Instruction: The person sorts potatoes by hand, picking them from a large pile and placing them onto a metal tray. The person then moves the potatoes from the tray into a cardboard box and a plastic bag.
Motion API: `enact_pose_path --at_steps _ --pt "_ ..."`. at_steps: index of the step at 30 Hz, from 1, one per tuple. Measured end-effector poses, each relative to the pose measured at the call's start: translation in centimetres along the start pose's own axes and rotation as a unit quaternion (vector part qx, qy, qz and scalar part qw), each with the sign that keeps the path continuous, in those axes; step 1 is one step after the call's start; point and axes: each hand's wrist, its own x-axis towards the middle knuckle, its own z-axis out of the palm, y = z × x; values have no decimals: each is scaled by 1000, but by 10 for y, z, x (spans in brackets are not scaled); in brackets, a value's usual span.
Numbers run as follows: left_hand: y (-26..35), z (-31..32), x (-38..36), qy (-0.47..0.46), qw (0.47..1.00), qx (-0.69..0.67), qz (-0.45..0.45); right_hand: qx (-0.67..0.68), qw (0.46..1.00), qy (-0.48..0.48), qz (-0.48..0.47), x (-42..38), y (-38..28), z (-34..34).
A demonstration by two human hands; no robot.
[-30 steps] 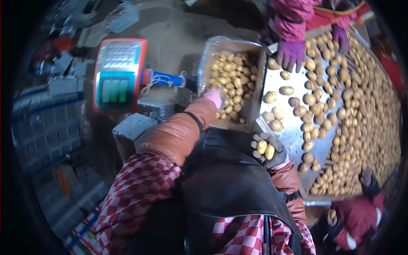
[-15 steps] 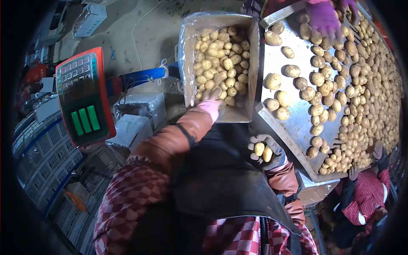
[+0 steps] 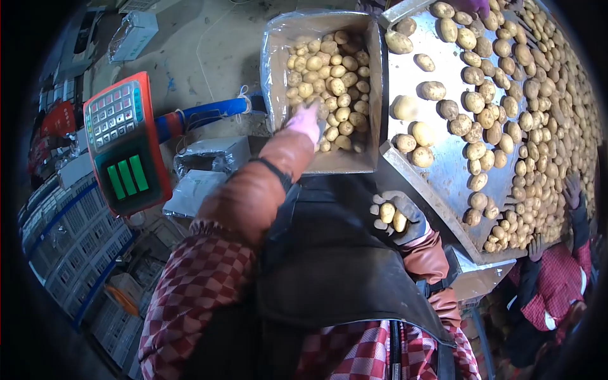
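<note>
My left hand (image 3: 305,121), in a pinkish glove, reaches into the lower left part of a plastic-lined cardboard box (image 3: 323,166) holding many potatoes (image 3: 326,76). Its fingers are blurred over the potatoes, so whether they hold one cannot be made out. Below the corner of the metal sorting table (image 3: 443,183), my right hand (image 3: 408,218) wears a dark grey glove. Its fingers curl around a pair of yellow potatoes (image 3: 393,217), palm side up. Loose potatoes lie on the table's metal surface beside the box.
A scale display (image 3: 126,145) with an orange frame stands at the left on a blue arm (image 3: 209,114). Wrapped cartons (image 3: 196,190) lie beneath it. A large potato heap (image 3: 557,120) covers the right side. A co-worker (image 3: 557,278) reaches in at the lower right; another's purple glove (image 3: 475,5) shows at the top.
My left hand has moved up and left over the potatoes in the box. The co-worker's purple gloves have mostly left the view at the top. My right hand still holds its potatoes.
</note>
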Motion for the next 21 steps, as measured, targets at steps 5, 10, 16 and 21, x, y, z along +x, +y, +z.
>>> enact_pose_path --at_steps 5,10,16,21 --pt "8 -17 47 120 943 -312 8 0 1000 3 -1 -1 2 1" --pt "-41 -24 -21 266 903 -287 177 -17 1000 -20 12 14 2 1" --pt "-34 -13 -33 113 978 -155 78 -61 998 0 34 26 -6 10" --pt "-24 22 78 22 997 39 66 -83 995 44 31 16 -5 5"
